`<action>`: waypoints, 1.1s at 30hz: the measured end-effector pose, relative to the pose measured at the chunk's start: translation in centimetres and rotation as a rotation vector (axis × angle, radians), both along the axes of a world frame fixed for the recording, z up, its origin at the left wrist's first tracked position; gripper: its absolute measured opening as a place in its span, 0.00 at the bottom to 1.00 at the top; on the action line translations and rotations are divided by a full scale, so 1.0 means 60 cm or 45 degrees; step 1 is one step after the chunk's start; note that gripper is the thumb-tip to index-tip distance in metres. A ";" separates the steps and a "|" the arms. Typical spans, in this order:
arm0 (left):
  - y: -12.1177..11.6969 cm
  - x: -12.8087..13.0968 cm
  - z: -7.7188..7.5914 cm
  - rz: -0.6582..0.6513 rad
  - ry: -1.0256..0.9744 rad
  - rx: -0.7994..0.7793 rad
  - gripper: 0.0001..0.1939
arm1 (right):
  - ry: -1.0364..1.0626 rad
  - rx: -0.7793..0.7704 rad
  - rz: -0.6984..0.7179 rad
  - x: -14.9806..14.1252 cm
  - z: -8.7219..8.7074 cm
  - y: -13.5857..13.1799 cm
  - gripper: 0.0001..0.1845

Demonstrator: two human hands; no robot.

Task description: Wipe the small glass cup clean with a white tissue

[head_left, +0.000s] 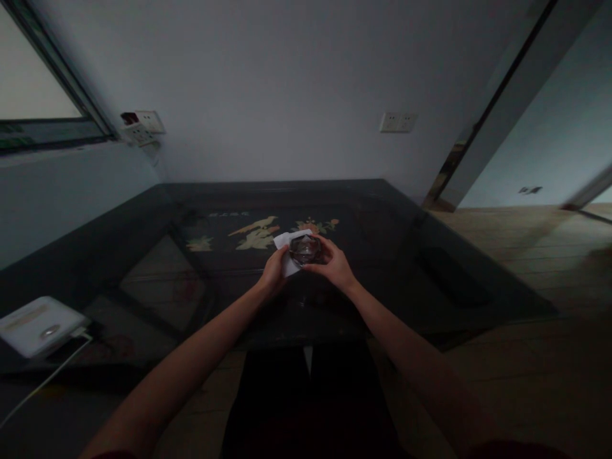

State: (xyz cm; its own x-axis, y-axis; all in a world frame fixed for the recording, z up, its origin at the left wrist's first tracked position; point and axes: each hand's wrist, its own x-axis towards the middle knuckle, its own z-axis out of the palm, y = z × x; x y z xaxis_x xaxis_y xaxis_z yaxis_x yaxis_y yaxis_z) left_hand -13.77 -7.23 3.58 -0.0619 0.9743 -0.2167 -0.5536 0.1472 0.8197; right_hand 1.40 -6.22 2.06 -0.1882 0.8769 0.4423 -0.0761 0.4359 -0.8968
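Over the middle of the dark table, both hands hold a small, faceted, dark glass ashtray (305,250). My right hand (335,261) grips its right side, thumb at the near edge and fingers curled round the far edge. On the opposite side, my left hand (275,271) is closed on a white tissue (289,264), which lies against the glass. Part of the tissue sticks out beyond the ashtray's far edge. The left fingertips are partly hidden behind the tissue and glass. Whether the ashtray touches the tabletop I cannot tell.
The glossy dark table (382,217) bears a bird-and-flower picture (258,233). A white box-shaped device (43,326) with a cable (45,382) sits at the left. A dark, long object (452,277) lies at the right. Wall sockets (398,122) are beyond the table.
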 end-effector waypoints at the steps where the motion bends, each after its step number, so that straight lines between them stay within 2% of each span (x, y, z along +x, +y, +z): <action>1: 0.001 0.000 -0.001 0.004 0.004 -0.009 0.14 | 0.002 -0.001 -0.004 0.000 -0.001 0.001 0.43; 4: 0.005 -0.003 -0.012 -0.005 0.081 0.026 0.15 | -0.017 -0.012 -0.031 0.000 -0.002 0.002 0.43; 8: 0.008 -0.010 -0.029 0.007 0.333 0.202 0.18 | 0.005 -0.059 -0.039 0.003 0.002 0.002 0.43; 13: -0.001 -0.017 -0.026 0.081 0.534 0.365 0.21 | 0.052 -0.091 -0.006 0.005 0.003 0.005 0.43; 17: 0.002 -0.021 -0.024 0.031 0.538 0.410 0.23 | 0.045 -0.091 0.048 0.003 -0.001 0.005 0.44; 24: 0.023 -0.027 -0.037 -0.002 0.500 0.352 0.23 | -0.091 0.006 0.095 -0.001 -0.001 -0.004 0.43; 28: 0.020 -0.027 -0.032 -0.072 0.501 0.455 0.26 | -0.083 -0.024 0.095 0.001 0.003 -0.003 0.44; 33: 0.013 -0.028 -0.024 -0.002 0.478 0.499 0.22 | -0.041 -0.055 0.062 0.006 0.008 0.001 0.44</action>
